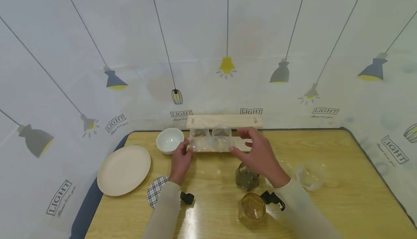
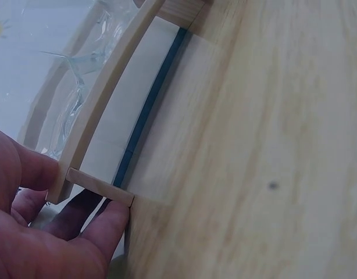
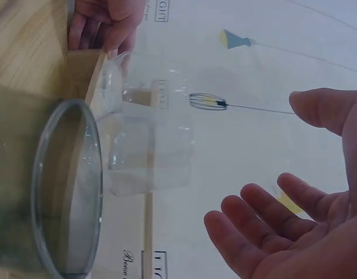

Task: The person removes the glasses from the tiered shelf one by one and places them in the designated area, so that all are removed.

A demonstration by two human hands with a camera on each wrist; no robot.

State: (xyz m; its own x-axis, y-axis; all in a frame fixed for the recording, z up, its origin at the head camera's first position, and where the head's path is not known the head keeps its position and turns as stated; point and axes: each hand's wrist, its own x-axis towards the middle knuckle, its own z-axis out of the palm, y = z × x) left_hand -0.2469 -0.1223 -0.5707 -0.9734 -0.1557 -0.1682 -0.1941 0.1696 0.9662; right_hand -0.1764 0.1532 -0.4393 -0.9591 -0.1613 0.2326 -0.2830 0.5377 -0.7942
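Note:
A small wooden shelf rack [image 1: 241, 143] stands at the back of the table against the wall. Two clear glasses [image 1: 222, 141] sit side by side on its lower board. My left hand [image 1: 181, 162] holds the rack's left end; in the left wrist view its fingers [image 2: 36, 168] and thumb lie about the board and end piece. To the right of the glasses is my right hand [image 1: 258, 154], fingers spread and nothing held. The right wrist view shows its palm [image 3: 306, 232] apart from the clear glasses [image 3: 146, 154]. A grey tinted glass [image 1: 247, 179] stands below that hand.
An amber glass [image 1: 252, 212] is nearer the front. More clear glassware [image 1: 311, 175] stands right of the right forearm, partly hidden by it. On the left are a white bowl [image 1: 170, 141], a beige plate [image 1: 123, 170] and a checked round mat [image 1: 156, 191] partly under the left sleeve.

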